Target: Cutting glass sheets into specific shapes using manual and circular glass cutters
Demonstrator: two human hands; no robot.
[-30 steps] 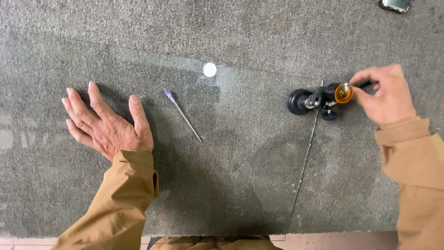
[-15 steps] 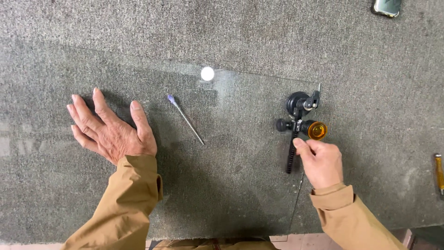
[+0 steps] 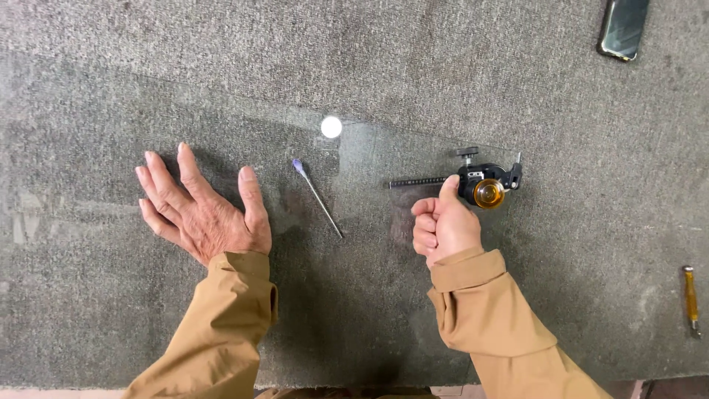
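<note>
Black circle-type glass cutter [image 3: 484, 181] with an amber knob, a small black screw knob on top and a thin ribbed rod poking out to the left, lying on a clear glass sheet [image 3: 369, 155] near its right edge. Right hand [image 3: 442, 225] curled into a loose fist just below-left of it, thumb up and touching the cutter body beside the amber knob. Left hand [image 3: 199, 210] spread flat, palm down, pressed on the glass well apart from the cutter. Between the two hands, a slim needle-like tool with a lilac tip [image 3: 317, 196] lying diagonally on the glass. Bright round light reflection [image 3: 331, 126] above that. Underneath, a surface covered in grey felt-like carpet [image 3: 221, 52]. Dark phone [image 3: 624, 28] at top right, yellow-handled tool [image 3: 690, 299] far right. Tan sleeves on both arms. No containers around.
</note>
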